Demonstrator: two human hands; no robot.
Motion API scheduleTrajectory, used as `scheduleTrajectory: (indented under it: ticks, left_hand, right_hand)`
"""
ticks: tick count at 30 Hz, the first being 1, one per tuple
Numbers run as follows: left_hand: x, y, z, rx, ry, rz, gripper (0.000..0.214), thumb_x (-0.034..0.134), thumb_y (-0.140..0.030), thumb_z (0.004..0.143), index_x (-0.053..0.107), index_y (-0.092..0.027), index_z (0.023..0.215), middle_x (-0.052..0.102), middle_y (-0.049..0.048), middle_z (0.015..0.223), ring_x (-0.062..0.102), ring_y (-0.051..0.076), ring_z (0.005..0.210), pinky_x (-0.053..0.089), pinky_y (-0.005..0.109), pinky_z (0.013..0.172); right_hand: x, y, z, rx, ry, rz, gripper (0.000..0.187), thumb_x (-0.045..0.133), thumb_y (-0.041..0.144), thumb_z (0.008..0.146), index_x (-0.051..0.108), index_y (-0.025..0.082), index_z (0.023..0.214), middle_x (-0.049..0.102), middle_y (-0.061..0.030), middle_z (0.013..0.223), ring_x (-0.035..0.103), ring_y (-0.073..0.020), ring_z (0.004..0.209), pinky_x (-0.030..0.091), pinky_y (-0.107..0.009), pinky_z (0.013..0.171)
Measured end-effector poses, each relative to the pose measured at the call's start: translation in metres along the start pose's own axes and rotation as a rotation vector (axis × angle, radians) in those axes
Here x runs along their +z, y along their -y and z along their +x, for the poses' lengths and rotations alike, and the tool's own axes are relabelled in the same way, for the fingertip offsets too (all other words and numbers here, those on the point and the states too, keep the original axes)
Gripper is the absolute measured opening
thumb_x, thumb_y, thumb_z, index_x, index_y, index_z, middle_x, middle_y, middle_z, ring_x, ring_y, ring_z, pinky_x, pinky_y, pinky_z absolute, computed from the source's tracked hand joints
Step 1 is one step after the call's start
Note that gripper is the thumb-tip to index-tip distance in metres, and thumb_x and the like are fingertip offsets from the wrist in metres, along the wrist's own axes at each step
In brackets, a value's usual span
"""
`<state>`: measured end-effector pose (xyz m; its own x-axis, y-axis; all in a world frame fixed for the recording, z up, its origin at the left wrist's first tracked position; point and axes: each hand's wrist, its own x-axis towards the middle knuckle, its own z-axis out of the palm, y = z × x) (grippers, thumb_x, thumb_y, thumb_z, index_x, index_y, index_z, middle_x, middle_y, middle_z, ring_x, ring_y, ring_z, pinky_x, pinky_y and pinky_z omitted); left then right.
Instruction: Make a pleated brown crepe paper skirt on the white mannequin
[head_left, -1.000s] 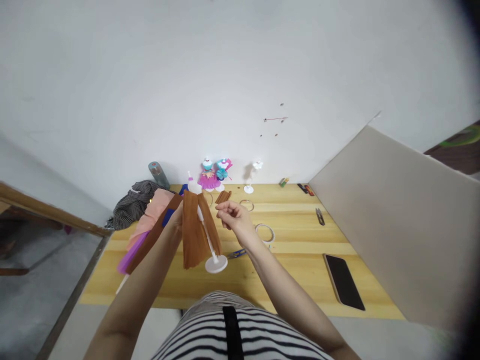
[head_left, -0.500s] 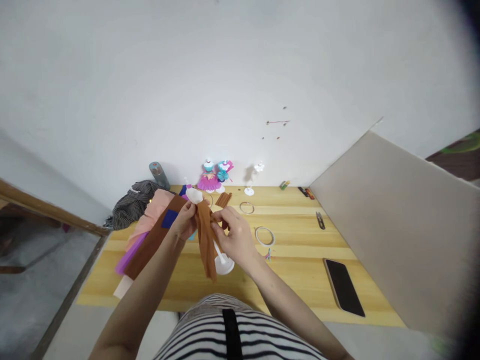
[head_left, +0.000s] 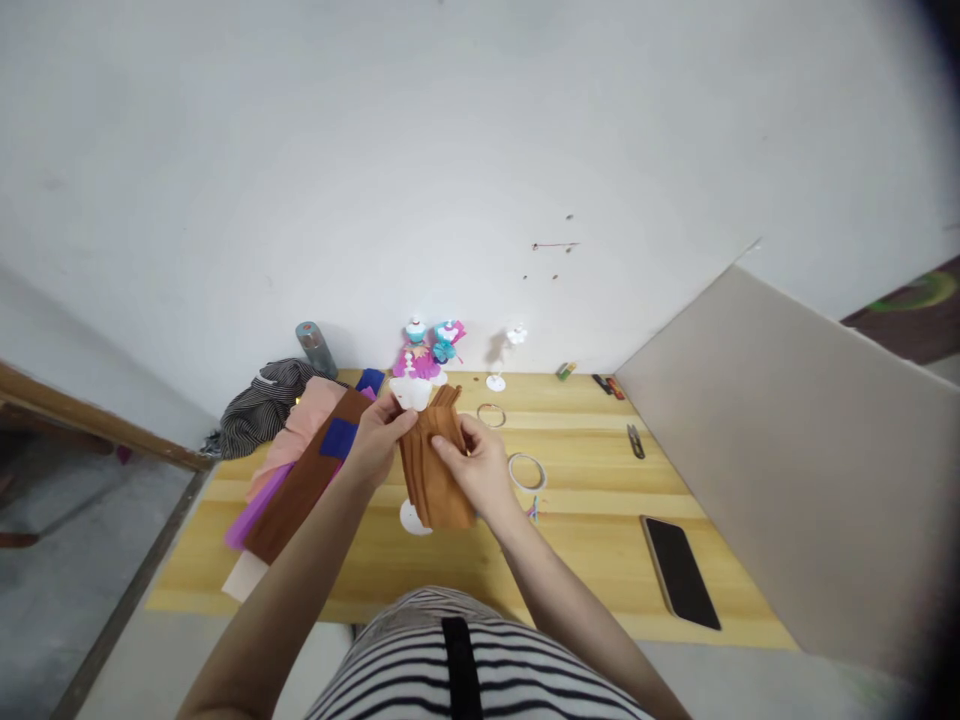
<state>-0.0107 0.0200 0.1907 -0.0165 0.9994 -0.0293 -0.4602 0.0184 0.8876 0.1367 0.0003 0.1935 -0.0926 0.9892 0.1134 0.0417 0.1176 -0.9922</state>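
Between my hands is a small white doll dress form (head_left: pixel 411 393), tilted above the table, its round base (head_left: pixel 415 517) showing low on the left. Pleated brown crepe paper (head_left: pixel 442 485) hangs from its waist like a skirt and hides the stand's pole. My left hand (head_left: pixel 381 435) is closed on the dress form at the waist, thumb on the top edge of the paper. With thumb and fingers, my right hand (head_left: pixel 478 460) pinches the right side of the brown paper.
Crepe paper sheets (head_left: pixel 300 480) lie at the left, near a striped cloth (head_left: pixel 259 410) and a bottle (head_left: pixel 316 348). Dressed forms (head_left: pixel 417 350) and a bare form (head_left: pixel 515 345) stand by the wall. Tape (head_left: pixel 527 472), thread snips (head_left: pixel 635 441) and a phone (head_left: pixel 679 572) lie right.
The dress form has been turned more upright, and its base has shifted left. My right hand has spread the brown paper wider to the right.
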Motion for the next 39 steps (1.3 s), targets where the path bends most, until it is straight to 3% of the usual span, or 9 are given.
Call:
scheduleTrajectory:
  ticks: [10,14,19,22,26,32,36,39]
  left_hand:
    - [0.012,-0.009,-0.003,-0.041,0.020,0.021,0.040,0.081,-0.029,0.061,0.071,-0.015,0.097,0.073,0.0072,0.096,0.066,0.023,0.091,0.048,0.031,0.082]
    - [0.014,-0.007,-0.003,0.010,0.037,0.090,0.037,0.080,-0.027,0.063,0.071,-0.016,0.097,0.074,0.0069,0.098,0.065,0.023,0.094,0.047,0.031,0.084]
    - [0.021,-0.008,-0.005,0.054,0.037,0.142,0.037,0.079,-0.024,0.062,0.071,-0.017,0.098,0.074,0.0061,0.097,0.065,0.024,0.094,0.046,0.031,0.085]
    - [0.025,-0.009,-0.006,0.060,0.027,0.181,0.034,0.078,-0.024,0.063,0.071,-0.016,0.095,0.074,0.0058,0.094,0.065,0.023,0.093,0.046,0.031,0.084]
    - [0.027,-0.009,-0.007,0.091,-0.013,0.277,0.027,0.076,-0.023,0.065,0.071,-0.016,0.090,0.073,0.0048,0.088,0.064,0.022,0.086,0.046,0.029,0.081]
    - [0.034,-0.004,-0.015,0.229,-0.119,0.501,0.026,0.074,-0.016,0.065,0.069,-0.022,0.089,0.068,0.0021,0.084,0.060,0.020,0.082,0.044,0.029,0.081]
    - [0.034,0.003,-0.023,0.451,-0.260,0.692,0.022,0.073,-0.015,0.066,0.071,-0.025,0.085,0.066,0.0056,0.090,0.055,0.025,0.093,0.038,0.033,0.091]
    - [0.030,0.011,-0.027,0.617,-0.245,0.778,0.018,0.072,-0.020,0.070,0.072,-0.024,0.088,0.068,0.0106,0.096,0.056,0.027,0.097,0.036,0.035,0.095]
  right_hand:
    - [-0.006,-0.002,0.013,-0.005,0.000,0.114,0.014,0.065,0.033,0.071,0.061,0.021,0.077,0.063,-0.0010,0.073,0.056,-0.0185,0.067,0.044,-0.030,0.063]
    - [-0.006,-0.001,0.016,-0.068,-0.091,-0.064,0.012,0.063,0.030,0.072,0.057,0.021,0.068,0.054,0.0023,0.062,0.047,-0.0150,0.058,0.039,-0.028,0.057]
    - [-0.007,0.004,0.016,-0.174,-0.167,-0.237,0.006,0.060,0.026,0.073,0.059,0.020,0.074,0.053,0.0022,0.065,0.047,-0.0152,0.061,0.038,-0.028,0.060]
    - [-0.007,0.007,0.014,-0.167,-0.130,-0.181,0.008,0.060,0.028,0.075,0.060,0.021,0.078,0.058,0.0001,0.071,0.052,-0.0168,0.066,0.041,-0.029,0.063]
    - [-0.009,0.011,0.012,-0.203,-0.173,-0.157,0.022,0.062,0.026,0.073,0.063,0.021,0.094,0.065,-0.0049,0.093,0.058,-0.0215,0.088,0.044,-0.034,0.078]
    - [-0.012,0.021,0.011,-0.172,-0.127,-0.009,0.054,0.068,0.029,0.069,0.054,0.022,0.121,0.064,-0.0080,0.109,0.058,-0.0229,0.098,0.044,-0.038,0.087]
    - [-0.011,0.025,0.001,-0.209,-0.216,-0.090,0.072,0.070,0.029,0.067,0.043,0.025,0.134,0.057,-0.0099,0.121,0.053,-0.0260,0.111,0.042,-0.043,0.093]
    - [-0.008,0.021,-0.008,-0.240,-0.290,-0.183,0.073,0.071,0.029,0.066,0.044,0.024,0.134,0.055,-0.0105,0.120,0.052,-0.0268,0.109,0.041,-0.046,0.093]
